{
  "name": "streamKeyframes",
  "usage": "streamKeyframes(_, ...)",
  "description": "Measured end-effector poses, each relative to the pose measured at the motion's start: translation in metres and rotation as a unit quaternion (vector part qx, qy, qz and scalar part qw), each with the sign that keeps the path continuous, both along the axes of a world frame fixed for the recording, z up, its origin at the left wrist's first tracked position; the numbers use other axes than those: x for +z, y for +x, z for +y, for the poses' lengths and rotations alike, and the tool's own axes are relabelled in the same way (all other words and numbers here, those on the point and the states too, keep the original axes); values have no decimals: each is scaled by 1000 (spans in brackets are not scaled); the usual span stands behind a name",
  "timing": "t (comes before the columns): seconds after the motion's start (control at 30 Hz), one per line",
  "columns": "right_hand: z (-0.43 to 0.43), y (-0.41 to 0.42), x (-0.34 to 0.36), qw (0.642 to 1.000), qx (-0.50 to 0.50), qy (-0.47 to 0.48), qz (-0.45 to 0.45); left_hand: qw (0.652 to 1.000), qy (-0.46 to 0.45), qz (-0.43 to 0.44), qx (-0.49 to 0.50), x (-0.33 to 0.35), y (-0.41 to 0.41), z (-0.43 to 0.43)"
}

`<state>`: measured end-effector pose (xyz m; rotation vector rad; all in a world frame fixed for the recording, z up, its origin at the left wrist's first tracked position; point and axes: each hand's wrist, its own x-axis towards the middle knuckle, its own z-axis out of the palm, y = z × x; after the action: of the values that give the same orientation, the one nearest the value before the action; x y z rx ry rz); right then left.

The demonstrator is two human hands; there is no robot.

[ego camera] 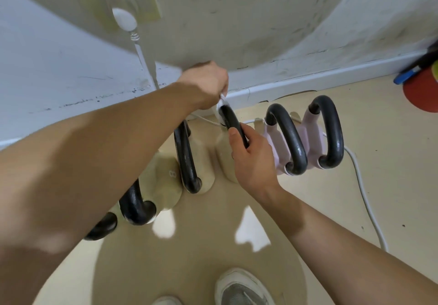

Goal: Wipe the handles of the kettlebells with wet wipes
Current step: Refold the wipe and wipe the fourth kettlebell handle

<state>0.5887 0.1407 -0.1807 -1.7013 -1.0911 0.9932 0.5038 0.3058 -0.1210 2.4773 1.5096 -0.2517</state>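
Note:
Several kettlebells with black loop handles stand in a row on the floor along the wall. My left hand (pixel 206 86) pinches a white wet wipe (pixel 219 109) against the top of the black handle (pixel 231 121) of a cream kettlebell (pixel 225 160). My right hand (pixel 251 155) grips the near part of that same handle. To the left stand cream kettlebells, one marked 8 (pixel 166 181), with black handles (pixel 186 157). To the right are two pink kettlebells (pixel 275 143) with black handles (pixel 289 138).
A white cable (pixel 365 195) runs along the floor on the right, and another drops from a wall plug (pixel 124 19). A red disc (pixel 422 91) and blue object lie at the far right by the skirting. My shoe (pixel 241 288) is at the bottom.

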Motion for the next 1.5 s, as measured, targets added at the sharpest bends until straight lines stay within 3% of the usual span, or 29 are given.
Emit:
streamKeyframes(0.33,1,0,3,1000,-8,-2,-25,997,10,-57,47,-2,-31,-11)
streamKeyframes(0.5,0,-1,5,999,-10,-9,-42,971,159,-139,-108,13,-38,-42)
streamKeyframes(0.7,1,-1,4,999,-18,-8,-30,996,70,-51,-30,18,1,-16)
streamKeyframes(0.83,0,0,3,998,-7,-24,-50,997,46,-50,31,13,-13,-13)
streamKeyframes(1.0,-1,-2,4,999,-2,-31,-29,990,94,-108,-18,28,-40,-61)
streamKeyframes(1.3,-2,3,17,999,-34,-37,-1,967,41,-236,82,18,-37,-87)
streamKeyframes(1.5,1,6,17,996,-24,5,-82,910,23,-374,176,2,-49,-115)
